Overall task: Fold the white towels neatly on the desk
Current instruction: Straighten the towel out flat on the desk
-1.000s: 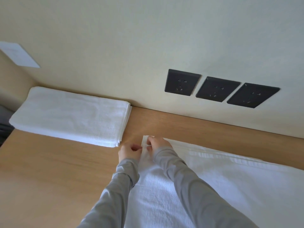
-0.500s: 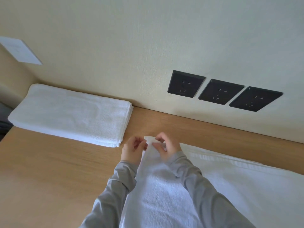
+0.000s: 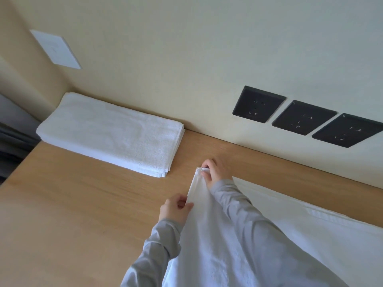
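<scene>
loose white terry towel [image 3: 207,245]: was spread on the pale wooden desk [image 3: 83,204], lengthwise rightward of the fingers.
right hand [image 3: 217,170]: far corner was pinched.
left hand [image 3: 176,210]: nearer edge was pinched.

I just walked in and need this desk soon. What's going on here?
A person is folding a white towel on the wooden desk. The right hand pinches its far corner and the left hand pinches the same edge closer in, holding that end raised. The rest lies spread out to the right. Apart, at the desk's far left, sit folded towels.
</scene>
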Demonstrator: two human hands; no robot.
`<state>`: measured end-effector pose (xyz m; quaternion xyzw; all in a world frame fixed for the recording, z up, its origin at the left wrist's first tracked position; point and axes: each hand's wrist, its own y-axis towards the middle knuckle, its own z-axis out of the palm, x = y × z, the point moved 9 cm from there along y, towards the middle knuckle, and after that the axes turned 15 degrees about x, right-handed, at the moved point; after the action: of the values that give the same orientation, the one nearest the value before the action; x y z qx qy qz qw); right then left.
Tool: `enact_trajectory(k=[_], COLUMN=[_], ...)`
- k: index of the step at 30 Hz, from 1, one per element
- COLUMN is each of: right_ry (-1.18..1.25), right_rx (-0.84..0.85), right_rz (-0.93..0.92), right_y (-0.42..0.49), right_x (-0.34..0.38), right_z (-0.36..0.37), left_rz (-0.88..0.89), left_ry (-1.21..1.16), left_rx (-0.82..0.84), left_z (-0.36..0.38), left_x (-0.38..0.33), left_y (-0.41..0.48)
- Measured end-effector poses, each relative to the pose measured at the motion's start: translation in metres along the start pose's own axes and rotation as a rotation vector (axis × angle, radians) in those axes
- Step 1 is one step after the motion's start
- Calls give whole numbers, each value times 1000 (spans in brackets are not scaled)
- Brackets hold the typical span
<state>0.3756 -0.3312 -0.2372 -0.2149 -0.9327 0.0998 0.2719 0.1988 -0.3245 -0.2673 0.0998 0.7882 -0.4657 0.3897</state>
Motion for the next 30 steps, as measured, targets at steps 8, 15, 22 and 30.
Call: enact_trajectory(k=[8,15,22,30], right_ry=[98,113,158,40], right_rx=[150,63,52,111], right_rz=[46,47,81,92], right_y=[9,2,3,15], right_x=[2,4,3,9], right_z=[6,5,0,2], left_rz=[4,31,47,14], left_ry=[4,-36,-38,-152], left_rx=[-67,-173,-124,-129], left_z=[1,3,3,0], left_x=[-4,0,2,12], left_y=[-3,-14,-14,-16])
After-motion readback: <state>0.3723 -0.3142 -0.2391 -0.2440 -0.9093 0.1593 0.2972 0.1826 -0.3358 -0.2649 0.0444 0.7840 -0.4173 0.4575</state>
